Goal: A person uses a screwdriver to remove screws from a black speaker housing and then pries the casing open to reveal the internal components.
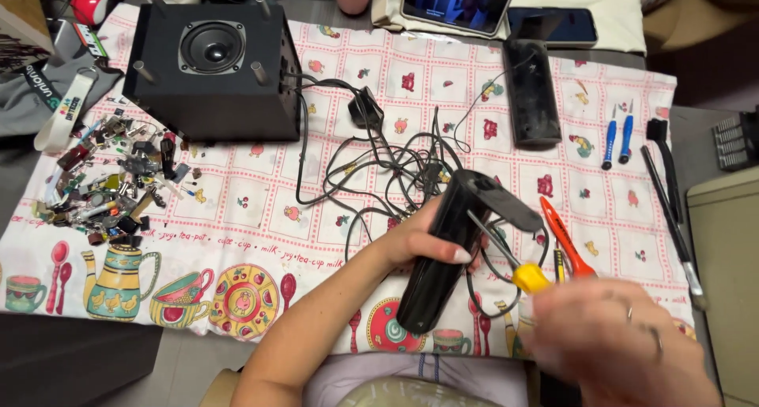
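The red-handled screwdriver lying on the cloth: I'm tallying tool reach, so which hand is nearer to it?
Right. The right hand, blurred and holding a yellow-handled screwdriver, sits just below the red-handled screwdriver. The left hand grips the black speaker casing farther to its left.

Single view only, head-worn camera. It looks steeply down and forward over the person's lap onto a patterned tablecloth (261, 209). Hands sit close at the lower edge; the black speaker box (212, 71) and a lit phone (457, 3) lie far, at the top edge.
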